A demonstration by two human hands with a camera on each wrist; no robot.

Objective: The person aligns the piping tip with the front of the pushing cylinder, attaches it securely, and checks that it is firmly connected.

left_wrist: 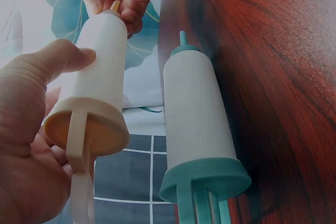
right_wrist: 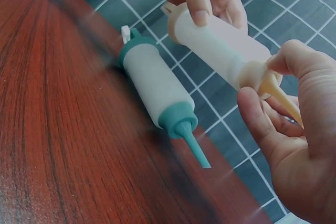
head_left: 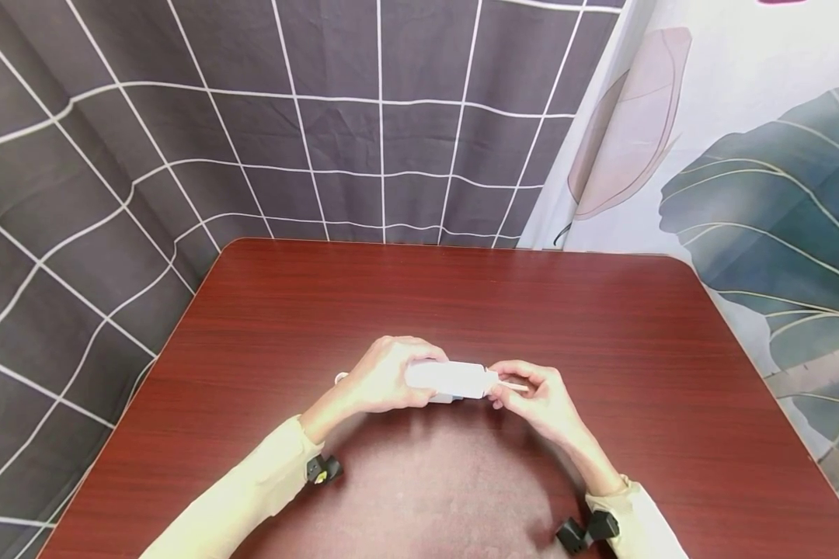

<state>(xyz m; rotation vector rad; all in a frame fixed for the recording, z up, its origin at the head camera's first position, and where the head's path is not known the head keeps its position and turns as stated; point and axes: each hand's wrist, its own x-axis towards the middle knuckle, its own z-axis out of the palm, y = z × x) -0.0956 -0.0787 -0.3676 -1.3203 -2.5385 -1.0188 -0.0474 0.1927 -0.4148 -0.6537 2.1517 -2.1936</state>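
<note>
A white syringe (head_left: 461, 380) with a beige flange, handle and nozzle lies crosswise between both hands over the table. My left hand (head_left: 390, 376) grips its barrel near the handle end, thumb along the side in the left wrist view. At the other end my right hand (head_left: 537, 394) pinches the beige collar (right_wrist: 253, 74) with thumb and fingertips, and the thin nozzle (right_wrist: 285, 101) points in toward the palm. Beside it on the table is a second white syringe (left_wrist: 197, 108) with teal ends. From the head it is mostly hidden under the first one.
The reddish-brown wooden table (head_left: 322, 295) has rounded far corners. A dark grey curtain (head_left: 335, 132) with white grid lines hangs behind and to the left, and a leaf-patterned curtain (head_left: 762, 194) at the right. Small black cameras (head_left: 324, 470) sit at both wrists.
</note>
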